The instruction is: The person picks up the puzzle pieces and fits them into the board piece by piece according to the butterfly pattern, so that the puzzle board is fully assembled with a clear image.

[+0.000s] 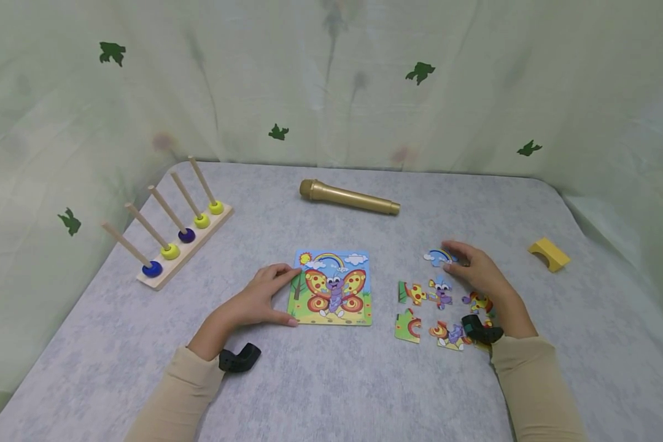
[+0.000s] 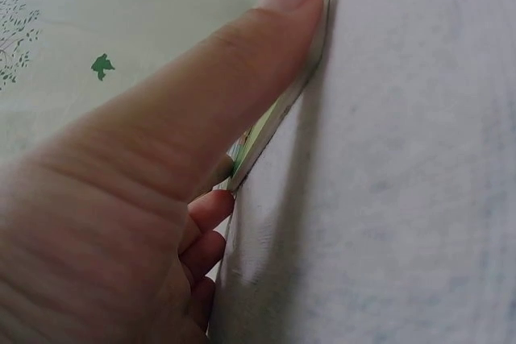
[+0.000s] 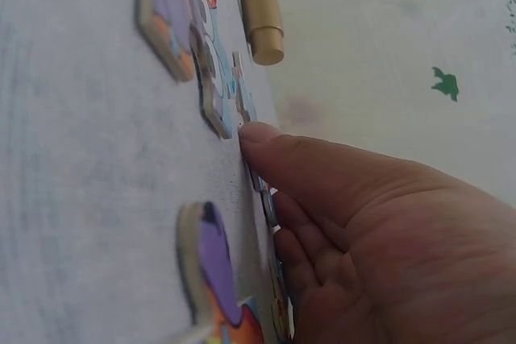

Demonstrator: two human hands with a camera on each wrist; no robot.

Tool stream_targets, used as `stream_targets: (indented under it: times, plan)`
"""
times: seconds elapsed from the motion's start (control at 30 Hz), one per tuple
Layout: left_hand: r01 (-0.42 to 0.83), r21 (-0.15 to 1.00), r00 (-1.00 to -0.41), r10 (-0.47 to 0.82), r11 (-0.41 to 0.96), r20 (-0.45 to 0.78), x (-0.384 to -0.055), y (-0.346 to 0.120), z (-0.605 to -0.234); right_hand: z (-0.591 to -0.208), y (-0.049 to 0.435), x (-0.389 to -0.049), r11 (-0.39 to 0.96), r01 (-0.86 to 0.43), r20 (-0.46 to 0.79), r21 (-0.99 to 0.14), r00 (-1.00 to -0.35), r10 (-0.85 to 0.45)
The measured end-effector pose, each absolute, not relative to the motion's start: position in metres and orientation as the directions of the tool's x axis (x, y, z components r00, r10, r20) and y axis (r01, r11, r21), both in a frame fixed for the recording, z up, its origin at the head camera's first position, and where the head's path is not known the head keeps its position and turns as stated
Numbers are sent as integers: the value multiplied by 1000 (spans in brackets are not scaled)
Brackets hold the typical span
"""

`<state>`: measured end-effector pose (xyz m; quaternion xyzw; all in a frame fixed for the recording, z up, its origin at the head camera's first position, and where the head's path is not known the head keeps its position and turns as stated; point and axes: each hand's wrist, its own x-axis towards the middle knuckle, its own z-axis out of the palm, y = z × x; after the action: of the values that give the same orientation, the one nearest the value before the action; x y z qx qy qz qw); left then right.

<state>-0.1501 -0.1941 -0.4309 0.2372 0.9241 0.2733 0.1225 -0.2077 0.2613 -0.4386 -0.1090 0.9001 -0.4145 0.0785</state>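
A square puzzle board (image 1: 330,288) with a butterfly picture lies on the table. My left hand (image 1: 262,294) rests at its left side, thumb by the near corner and fingers along the left edge. In the left wrist view the thumb (image 2: 242,62) touches the board's edge. To the right, my right hand (image 1: 475,267) pinches a rainbow puzzle piece (image 1: 435,256) between thumb and fingers. Loose pieces lie just below it: a purple butterfly-face piece (image 1: 441,293), a tree-and-wing piece (image 1: 411,293) and several more, some partly hidden by the right wrist.
A gold toy microphone (image 1: 353,197) lies at the back. On the left stands a wooden peg rack (image 1: 193,248) with blue and yellow rings. A yellow arch block (image 1: 549,254) sits at the far right. Each wrist carries a black device.
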Motion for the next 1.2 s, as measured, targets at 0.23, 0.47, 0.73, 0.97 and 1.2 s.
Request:
stream_targets:
  times: [0.23, 0.47, 0.73, 0.97, 1.2]
  plan:
    - [372, 566, -857, 507, 736, -95, -150, -194, -430, -433, 260, -206, 667, -139, -65, -732, -960, -271]
    - [370, 571, -855, 509, 733, -98, -150, -194, -431, -433, 259, -205, 695, -117, -78, -709, -967, -243]
    - [367, 567, -856, 506, 737, -104, -151, -194, -430, -433, 258, -208, 743, -145, -59, -654, -969, -241]
    - [378, 562, -856, 508, 736, -89, -151, -194, -431, -432, 255, -208, 736, -140, -36, -662, -975, -218]
    - [382, 561, -856, 510, 734, -85, -151, -194, -432, -419, 245, -205, 671, -189, 79, -717, -978, -191]
